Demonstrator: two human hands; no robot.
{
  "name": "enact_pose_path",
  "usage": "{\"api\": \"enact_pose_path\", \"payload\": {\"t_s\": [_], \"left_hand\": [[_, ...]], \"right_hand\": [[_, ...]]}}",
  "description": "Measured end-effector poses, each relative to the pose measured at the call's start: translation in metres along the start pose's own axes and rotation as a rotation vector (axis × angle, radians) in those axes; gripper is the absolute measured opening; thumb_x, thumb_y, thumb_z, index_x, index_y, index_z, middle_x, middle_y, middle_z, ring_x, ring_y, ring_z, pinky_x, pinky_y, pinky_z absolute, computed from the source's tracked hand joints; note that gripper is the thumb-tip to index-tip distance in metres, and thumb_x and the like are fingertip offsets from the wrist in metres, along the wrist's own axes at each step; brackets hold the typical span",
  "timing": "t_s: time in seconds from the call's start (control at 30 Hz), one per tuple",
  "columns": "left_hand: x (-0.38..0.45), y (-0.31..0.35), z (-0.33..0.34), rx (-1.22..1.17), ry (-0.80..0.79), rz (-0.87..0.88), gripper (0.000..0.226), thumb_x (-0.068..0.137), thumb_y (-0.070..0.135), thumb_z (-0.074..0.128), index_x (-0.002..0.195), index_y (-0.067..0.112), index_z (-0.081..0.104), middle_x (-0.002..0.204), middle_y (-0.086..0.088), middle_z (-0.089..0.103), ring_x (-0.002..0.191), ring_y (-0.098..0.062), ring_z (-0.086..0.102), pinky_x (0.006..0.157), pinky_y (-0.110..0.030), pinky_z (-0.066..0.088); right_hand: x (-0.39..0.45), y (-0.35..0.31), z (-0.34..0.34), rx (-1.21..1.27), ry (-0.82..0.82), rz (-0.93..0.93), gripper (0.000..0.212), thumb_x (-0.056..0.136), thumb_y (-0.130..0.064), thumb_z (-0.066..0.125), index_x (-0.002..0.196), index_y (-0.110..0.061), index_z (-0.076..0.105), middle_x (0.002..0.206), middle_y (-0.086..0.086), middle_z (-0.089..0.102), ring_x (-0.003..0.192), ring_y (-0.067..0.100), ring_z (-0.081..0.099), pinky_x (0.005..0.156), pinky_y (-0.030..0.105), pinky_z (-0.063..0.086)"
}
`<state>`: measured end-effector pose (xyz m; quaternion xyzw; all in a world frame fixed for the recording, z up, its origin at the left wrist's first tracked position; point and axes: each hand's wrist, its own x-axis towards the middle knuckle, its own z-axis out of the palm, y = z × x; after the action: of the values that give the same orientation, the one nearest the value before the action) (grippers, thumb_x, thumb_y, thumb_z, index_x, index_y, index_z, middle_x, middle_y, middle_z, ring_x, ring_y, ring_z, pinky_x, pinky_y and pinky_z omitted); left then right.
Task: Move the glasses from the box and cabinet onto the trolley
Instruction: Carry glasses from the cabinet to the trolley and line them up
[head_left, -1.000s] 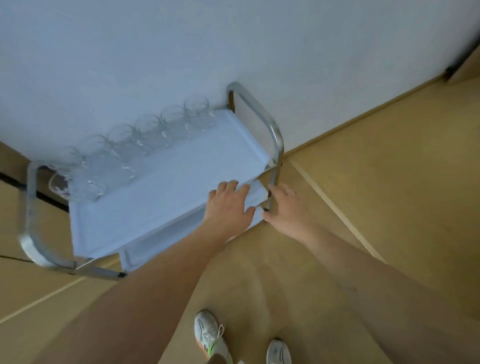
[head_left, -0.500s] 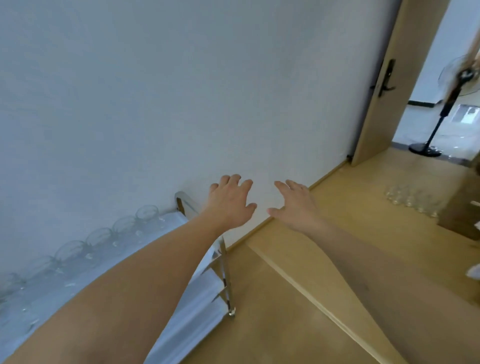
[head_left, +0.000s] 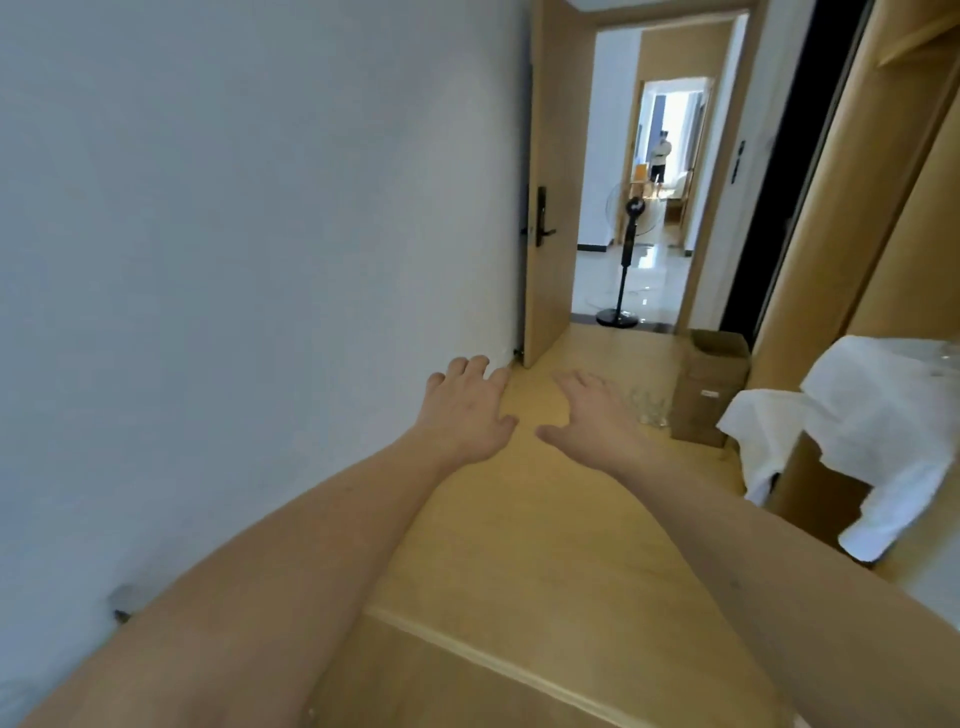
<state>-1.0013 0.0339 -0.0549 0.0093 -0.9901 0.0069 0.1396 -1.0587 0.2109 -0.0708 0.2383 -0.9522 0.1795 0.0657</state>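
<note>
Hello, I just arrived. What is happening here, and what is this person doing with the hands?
A person reaches both arms forward with nothing in them: the left hand and right hand are open with spread fingers. Ahead, a cluster of clear glasses stands on the wooden floor beside a cardboard box. They are not yet picked up. The trolley is not in view.

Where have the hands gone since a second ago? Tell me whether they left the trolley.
Yes. Both the left hand and right hand are off it, open, held out over the floor toward the door.
</note>
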Motion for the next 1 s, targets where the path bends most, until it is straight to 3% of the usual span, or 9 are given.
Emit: {"api": "enact_pose_path", "payload": {"t_s": [0.37, 0.53, 0.8, 1.0], "left_hand": [[0.141, 0.020, 0.036, -0.133, -0.005, 0.292, 0.063, 0.094, 0.052, 0.054, 0.148, 0.022, 0.040, 0.150, -0.010, 0.041, 0.138, -0.031, 0.033, 0.107, -0.050, 0.035], [0.189, 0.056, 0.053, -0.195, -0.021, 0.361, 0.064, 0.093, 0.053, 0.056, 0.148, 0.023, 0.041, 0.151, -0.009, 0.040, 0.140, -0.031, 0.034, 0.108, -0.050, 0.036], [0.286, 0.113, 0.078, -0.148, 0.008, 0.431, 0.063, 0.094, 0.051, 0.055, 0.147, 0.020, 0.043, 0.147, -0.009, 0.045, 0.134, -0.031, 0.039, 0.104, -0.050, 0.039], [0.362, 0.176, 0.096, -0.180, -0.042, 0.481, 0.065, 0.094, 0.051, 0.057, 0.150, 0.021, 0.040, 0.151, -0.010, 0.041, 0.137, -0.032, 0.039, 0.109, -0.050, 0.038]], "right_hand": [[0.066, 0.062, -0.012, -0.060, 0.096, 0.289, 0.084, 0.088, -0.054, 0.068, 0.157, -0.021, 0.031, 0.162, 0.010, 0.032, 0.148, 0.031, 0.029, 0.121, 0.044, 0.026], [0.081, 0.106, -0.015, -0.062, 0.172, 0.359, 0.080, 0.088, -0.050, 0.070, 0.154, -0.020, 0.037, 0.155, 0.009, 0.042, 0.142, 0.032, 0.038, 0.115, 0.043, 0.033], [0.129, 0.195, -0.025, -0.034, 0.251, 0.421, 0.081, 0.086, -0.049, 0.072, 0.153, -0.021, 0.038, 0.159, 0.007, 0.039, 0.142, 0.032, 0.038, 0.112, 0.043, 0.036], [0.169, 0.279, -0.044, -0.017, 0.283, 0.471, 0.072, 0.084, -0.047, 0.073, 0.147, -0.023, 0.046, 0.147, 0.004, 0.051, 0.133, 0.029, 0.047, 0.105, 0.041, 0.041]]}}
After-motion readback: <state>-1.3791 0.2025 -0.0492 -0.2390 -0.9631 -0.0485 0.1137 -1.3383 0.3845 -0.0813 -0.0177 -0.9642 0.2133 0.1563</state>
